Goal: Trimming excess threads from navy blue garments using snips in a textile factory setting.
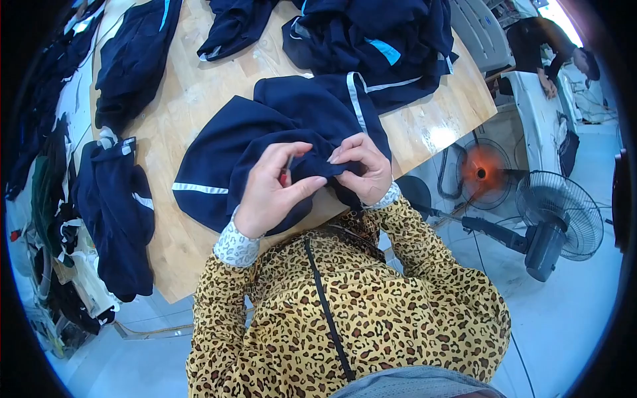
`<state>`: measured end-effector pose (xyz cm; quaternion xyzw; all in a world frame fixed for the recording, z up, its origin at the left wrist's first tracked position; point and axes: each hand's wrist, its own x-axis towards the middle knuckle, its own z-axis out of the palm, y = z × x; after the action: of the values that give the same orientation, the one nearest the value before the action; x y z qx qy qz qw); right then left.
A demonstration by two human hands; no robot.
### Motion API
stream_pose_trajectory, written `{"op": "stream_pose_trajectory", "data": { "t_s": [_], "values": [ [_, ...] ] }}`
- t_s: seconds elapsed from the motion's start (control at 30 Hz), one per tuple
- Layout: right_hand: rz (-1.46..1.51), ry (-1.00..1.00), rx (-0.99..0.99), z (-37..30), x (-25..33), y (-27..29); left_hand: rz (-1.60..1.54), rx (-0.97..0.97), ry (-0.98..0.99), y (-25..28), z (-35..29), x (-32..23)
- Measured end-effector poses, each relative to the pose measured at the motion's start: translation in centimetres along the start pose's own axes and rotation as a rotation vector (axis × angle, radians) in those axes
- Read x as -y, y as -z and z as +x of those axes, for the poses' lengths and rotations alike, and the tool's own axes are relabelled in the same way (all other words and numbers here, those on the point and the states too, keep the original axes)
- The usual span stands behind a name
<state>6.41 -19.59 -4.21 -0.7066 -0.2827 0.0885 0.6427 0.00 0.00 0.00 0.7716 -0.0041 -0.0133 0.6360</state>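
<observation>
A navy garment with white piping [265,142] lies bunched on the wooden table in front of me. My right hand [363,169] pinches a fold of it between thumb and fingers. Close by on the left, my left hand [275,186] has its thumb and forefinger apart near the same fold. Its other fingers curl around a small tool with a red part [285,178], mostly hidden in the palm. I cannot make out the tool's kind.
More navy garments are heaped at the table's far side [378,40] and hang along its left edge [116,205]. A standing fan [557,215] and an orange-lit round heater or fan [483,174] stand right. Another person [541,46] bends over a white table.
</observation>
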Motion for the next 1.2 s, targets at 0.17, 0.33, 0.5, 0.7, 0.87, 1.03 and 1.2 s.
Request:
{"op": "stream_pose_trajectory", "data": {
  "t_s": [0.17,0.33,0.5,0.7,0.87,1.03,1.2],
  "values": [
    [0.072,0.063,0.014,0.2,-0.1,0.4,0.012,-0.008,-0.019,-1.6,0.3,0.2],
    [0.372,-0.090,0.121,0.3,0.3,0.4,-0.038,-0.053,-0.043,-1.5,0.1,1.1],
    [0.414,-0.153,0.219,0.3,1.1,0.3,-0.037,-0.037,-0.033,-1.3,0.1,0.8],
    [0.051,-0.085,0.121,0.3,1.8,0.0,-0.407,0.094,0.266,-0.6,0.6,0.4],
    [-0.060,-0.088,0.088,0.1,2.1,-0.4,-0.821,0.170,0.503,0.0,0.6,1.6],
    [-0.177,-0.049,0.067,0.1,2.2,-0.2,-0.607,0.190,0.432,0.0,0.7,1.1],
    [-0.170,-0.028,0.070,0.0,2.2,-0.1,-0.143,0.135,0.045,-0.3,0.6,1.3]
  ]
}}
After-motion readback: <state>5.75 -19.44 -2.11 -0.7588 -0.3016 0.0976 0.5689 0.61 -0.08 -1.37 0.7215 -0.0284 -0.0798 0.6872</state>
